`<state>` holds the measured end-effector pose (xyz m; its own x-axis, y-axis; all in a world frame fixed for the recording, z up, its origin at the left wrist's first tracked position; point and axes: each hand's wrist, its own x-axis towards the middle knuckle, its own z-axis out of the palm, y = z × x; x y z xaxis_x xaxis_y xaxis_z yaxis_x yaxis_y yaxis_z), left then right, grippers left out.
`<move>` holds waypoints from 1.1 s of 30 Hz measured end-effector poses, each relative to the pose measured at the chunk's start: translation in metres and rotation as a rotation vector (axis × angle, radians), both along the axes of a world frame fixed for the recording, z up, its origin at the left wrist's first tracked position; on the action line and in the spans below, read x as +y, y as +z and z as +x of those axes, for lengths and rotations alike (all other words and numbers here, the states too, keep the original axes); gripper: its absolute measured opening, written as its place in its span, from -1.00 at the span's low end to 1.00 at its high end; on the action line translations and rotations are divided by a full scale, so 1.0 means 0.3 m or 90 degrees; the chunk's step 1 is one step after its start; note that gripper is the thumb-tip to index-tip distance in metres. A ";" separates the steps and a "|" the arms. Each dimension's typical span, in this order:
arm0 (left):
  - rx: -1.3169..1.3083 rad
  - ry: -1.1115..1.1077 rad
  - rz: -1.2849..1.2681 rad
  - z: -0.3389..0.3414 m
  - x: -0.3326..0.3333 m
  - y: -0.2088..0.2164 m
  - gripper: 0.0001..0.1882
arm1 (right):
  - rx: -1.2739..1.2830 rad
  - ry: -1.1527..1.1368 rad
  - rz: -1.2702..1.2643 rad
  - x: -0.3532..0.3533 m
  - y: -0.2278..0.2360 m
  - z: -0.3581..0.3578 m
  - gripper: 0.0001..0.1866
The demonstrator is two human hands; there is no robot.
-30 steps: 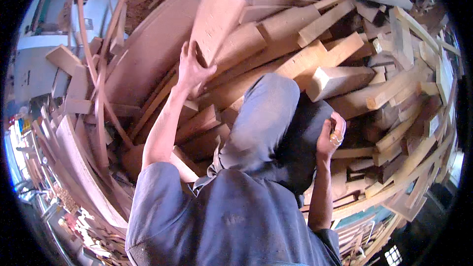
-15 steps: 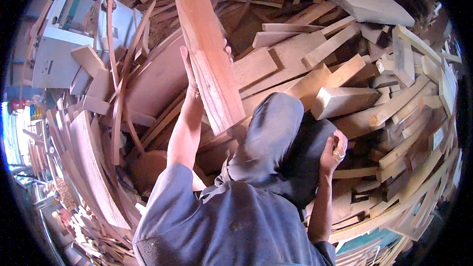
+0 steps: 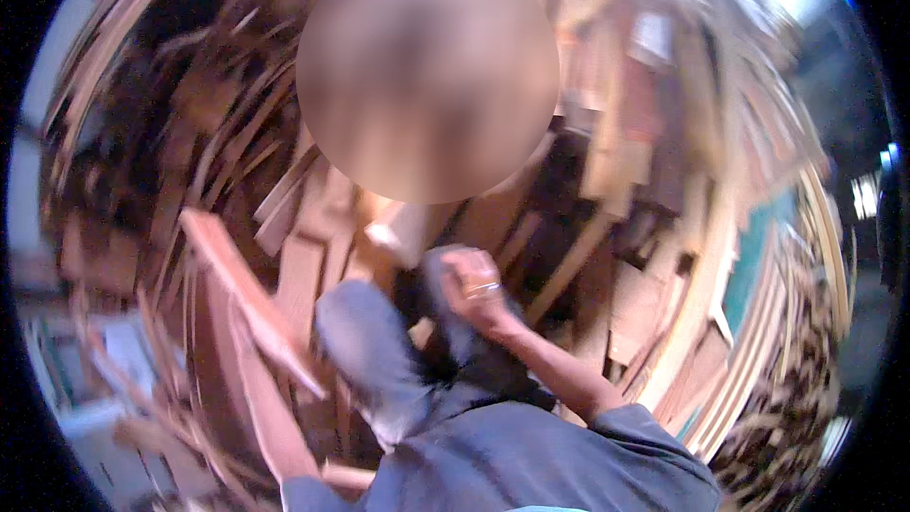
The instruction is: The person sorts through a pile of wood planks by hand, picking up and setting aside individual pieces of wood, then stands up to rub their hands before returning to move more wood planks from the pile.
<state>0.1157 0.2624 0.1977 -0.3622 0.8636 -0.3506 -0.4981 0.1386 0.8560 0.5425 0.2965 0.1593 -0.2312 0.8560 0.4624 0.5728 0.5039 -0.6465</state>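
A reddish-brown wooden board (image 3: 232, 261) slants across the left side, its narrow edge turned up. My left hand (image 3: 244, 327) grips it from the left, with most of the fingers hidden behind the wood. On my dark-trousered right knee rests my right hand (image 3: 471, 286), its fingers curled in and nothing seen in them. A pale band shows across that hand. Motion blur softens both hands and the board.
Loose wood offcuts (image 3: 301, 289) lie piled ahead of my knees. Longer planks (image 3: 697, 322) and a teal strip (image 3: 754, 251) are on the right. A pale boxy object (image 3: 104, 360) stands at left. A round blurred patch hides the upper middle.
My view has swung to the right, so the surroundings have shifted left. The board has tipped from showing its broad face to showing its edge. My right hand is still at the knee.
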 end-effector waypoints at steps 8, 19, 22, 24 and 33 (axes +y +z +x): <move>0.262 -0.358 0.262 0.621 0.826 0.486 -0.29 | 0.021 -0.021 -0.042 0.005 0.020 -0.012 -0.68; 0.632 -0.462 0.376 0.999 0.605 0.290 -0.29 | 0.009 -0.048 -0.121 -0.036 0.011 0.009 -0.67; 0.555 -0.314 0.072 0.534 0.382 -0.111 -0.23 | 0.067 0.018 -0.142 -0.048 -0.001 -0.001 -0.66; 0.494 -0.118 -0.139 0.300 0.147 -0.247 -0.26 | -0.013 0.031 -0.138 -0.035 0.042 -0.005 -0.73; 0.706 -0.020 -0.656 -0.054 -0.734 -0.679 -0.27 | -0.020 0.020 -0.210 0.010 -0.028 0.047 -0.74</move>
<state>0.0994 0.0422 -0.0061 -0.8281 0.4302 -0.3594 0.3286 0.8920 0.3105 0.5567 0.2994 0.1509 -0.2689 0.9508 0.1539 0.5825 0.2878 -0.7601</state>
